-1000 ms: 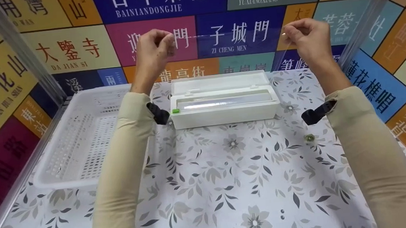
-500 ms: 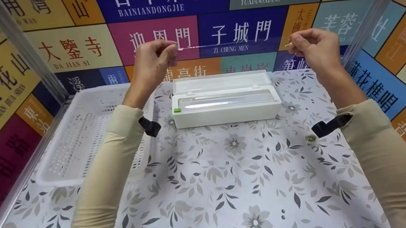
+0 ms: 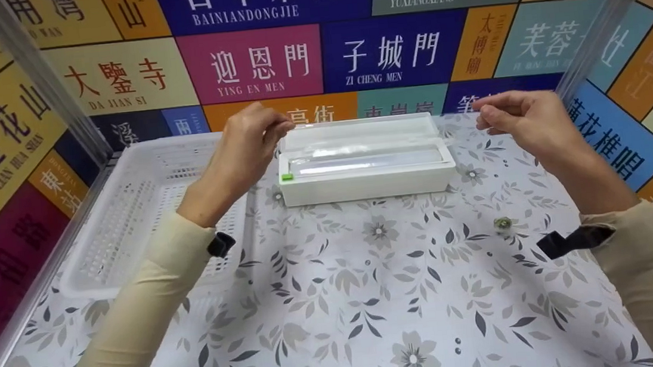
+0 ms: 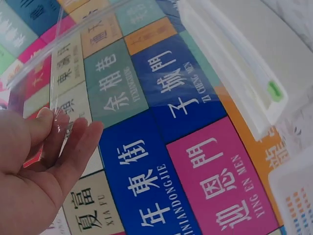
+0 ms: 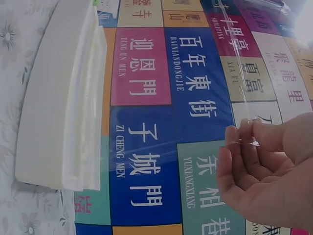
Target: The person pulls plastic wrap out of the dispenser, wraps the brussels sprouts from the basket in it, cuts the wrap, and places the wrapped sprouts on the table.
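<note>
The left hand, near 11 o'clock from the person, and the right hand, at 1 o'clock, are each pinching clear film between thumb and fingers; the film is spanning the gap between those 2 hands. I cannot tell whether it is touching the white box at 12 o'clock. That box's lid is standing open on the far side, and a green tab is showing at its 9 o'clock end. Between 10 and 11 o'clock, a white basket is resting, the left arm blocking part of its 4 o'clock side. Between 1 and 2 o'clock, a small green thing, too small to name, is lying on flowered cloth, near a black wrist strap. A sign-covered wall is rising behind at 12 o'clock.
</note>
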`<state>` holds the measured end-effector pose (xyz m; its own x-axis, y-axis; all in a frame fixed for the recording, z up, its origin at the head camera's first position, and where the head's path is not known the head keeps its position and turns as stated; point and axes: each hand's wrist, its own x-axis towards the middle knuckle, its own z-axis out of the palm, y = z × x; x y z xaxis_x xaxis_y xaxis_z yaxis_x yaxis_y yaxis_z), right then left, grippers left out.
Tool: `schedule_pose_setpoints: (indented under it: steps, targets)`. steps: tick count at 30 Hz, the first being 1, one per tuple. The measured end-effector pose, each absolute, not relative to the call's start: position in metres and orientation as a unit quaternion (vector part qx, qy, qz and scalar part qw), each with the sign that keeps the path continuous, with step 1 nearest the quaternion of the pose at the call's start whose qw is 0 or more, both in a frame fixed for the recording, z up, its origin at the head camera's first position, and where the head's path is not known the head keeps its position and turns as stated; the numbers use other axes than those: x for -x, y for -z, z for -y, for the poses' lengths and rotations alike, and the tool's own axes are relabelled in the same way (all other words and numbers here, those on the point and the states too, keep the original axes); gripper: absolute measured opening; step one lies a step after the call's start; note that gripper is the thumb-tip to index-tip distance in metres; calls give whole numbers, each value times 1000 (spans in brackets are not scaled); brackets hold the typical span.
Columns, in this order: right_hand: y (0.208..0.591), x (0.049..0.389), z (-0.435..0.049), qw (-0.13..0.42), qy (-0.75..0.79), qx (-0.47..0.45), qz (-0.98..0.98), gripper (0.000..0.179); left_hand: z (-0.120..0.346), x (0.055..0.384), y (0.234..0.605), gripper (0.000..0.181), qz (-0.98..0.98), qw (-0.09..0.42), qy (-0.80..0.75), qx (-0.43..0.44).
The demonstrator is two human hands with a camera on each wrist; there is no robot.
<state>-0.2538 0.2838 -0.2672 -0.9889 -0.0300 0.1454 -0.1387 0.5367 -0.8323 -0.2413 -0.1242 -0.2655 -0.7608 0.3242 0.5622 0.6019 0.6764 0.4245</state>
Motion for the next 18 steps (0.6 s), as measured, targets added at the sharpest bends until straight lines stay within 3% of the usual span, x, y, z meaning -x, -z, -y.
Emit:
schedule_pose_setpoints:
  steps: [11, 18]
  targets:
    - [286, 230, -285, 17, -400, -69, 914, 34, 126, 205, 291, 17, 907, 291, 115, 283]
    - [293, 218, -292, 39, -407, -102, 907, 31, 120, 189, 305, 17, 908, 246, 239, 239]
